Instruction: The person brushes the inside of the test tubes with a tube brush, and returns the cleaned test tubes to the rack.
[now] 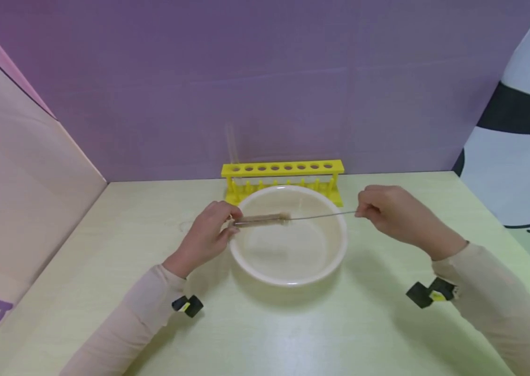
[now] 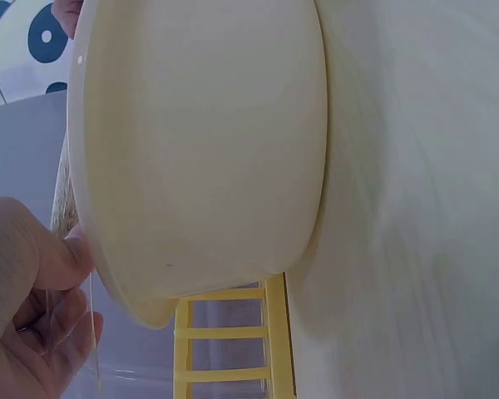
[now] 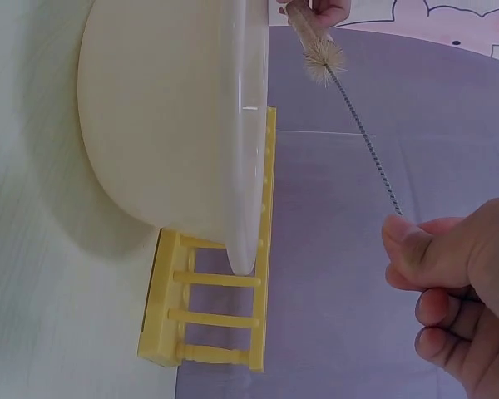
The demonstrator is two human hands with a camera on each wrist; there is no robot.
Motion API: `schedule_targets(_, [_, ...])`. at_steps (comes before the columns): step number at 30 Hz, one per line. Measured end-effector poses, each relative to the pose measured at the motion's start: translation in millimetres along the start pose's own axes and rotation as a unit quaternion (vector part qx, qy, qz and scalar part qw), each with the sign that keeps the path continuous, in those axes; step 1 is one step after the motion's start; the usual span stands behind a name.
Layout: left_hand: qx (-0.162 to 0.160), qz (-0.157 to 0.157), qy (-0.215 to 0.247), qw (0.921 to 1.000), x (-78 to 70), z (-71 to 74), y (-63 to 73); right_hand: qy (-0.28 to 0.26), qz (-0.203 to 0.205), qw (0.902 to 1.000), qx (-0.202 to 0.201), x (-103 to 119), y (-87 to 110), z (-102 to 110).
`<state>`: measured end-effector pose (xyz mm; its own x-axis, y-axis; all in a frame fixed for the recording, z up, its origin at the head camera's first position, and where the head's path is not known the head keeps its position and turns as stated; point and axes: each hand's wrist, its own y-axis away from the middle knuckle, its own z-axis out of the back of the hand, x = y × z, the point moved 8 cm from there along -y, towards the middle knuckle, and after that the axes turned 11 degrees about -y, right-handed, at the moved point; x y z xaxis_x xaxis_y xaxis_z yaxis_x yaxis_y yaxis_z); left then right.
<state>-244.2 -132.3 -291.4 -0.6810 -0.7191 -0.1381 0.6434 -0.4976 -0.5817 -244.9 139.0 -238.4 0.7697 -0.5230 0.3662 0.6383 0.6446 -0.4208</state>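
My left hand (image 1: 205,232) holds a clear glass test tube (image 3: 299,21) near the left rim of a cream basin (image 1: 289,283), thumb and fingers round the glass. The tube lies nearly level over the basin, its mouth toward the right. Inside it sits the tan bristle head of a test tube brush (image 3: 324,60), with some bristles fanning out at the mouth. My right hand (image 1: 389,214) pinches the far end of the brush's twisted wire handle between thumb and forefinger, beyond the basin's right side. The tube's closed end shows only faintly left of my left hand.
A yellow test tube rack (image 1: 283,168) stands right behind the basin, partly hidden by it. One clear test tube (image 1: 232,143) stands upright in its leftmost hole. A purple backdrop (image 1: 265,89) rises behind the pale wooden table (image 1: 288,334), with printed panels at both sides.
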Motion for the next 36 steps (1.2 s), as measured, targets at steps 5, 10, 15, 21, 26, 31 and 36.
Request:
schedule_targets(5, [-0.011,-0.002,-0.003,0.9999,-3.2,-0.2,-2.5,-0.009,-0.026,0.9995,0.015,-2.1,-1.6,-2.2])
schedule_targets(10, [-0.013,0.012,-0.007,0.9998,-3.7,-1.7,-3.2,-0.041,-0.047,0.9973,0.04,-3.9,-3.7,-5.4])
schedule_targets(15, [-0.011,0.021,-0.011,0.9997,-5.6,-3.0,-4.1,-0.074,-0.07,0.9932,0.057,-7.3,-4.5,-7.6])
schedule_targets(21, [-0.027,0.021,-0.011,0.9994,-7.8,-0.6,-5.6,-0.111,-0.097,0.986,0.079,-10.4,-8.7,-11.4])
schedule_targets(26, [-0.037,0.024,-0.011,0.999,-8.5,-0.4,-6.3,-0.131,-0.141,0.9758,0.103,-15.7,-12.3,-15.8])
schedule_targets(31, [-0.042,0.026,-0.015,0.9987,-10.4,-0.3,-8.5,-0.144,-0.169,0.9677,0.119,-16.8,-15.4,-18.9])
schedule_targets(36, [-0.047,0.026,-0.011,0.9985,-13.5,0.6,-11.1,-0.15,-0.172,0.9655,0.126,-12.8,-18.6,-19.3])
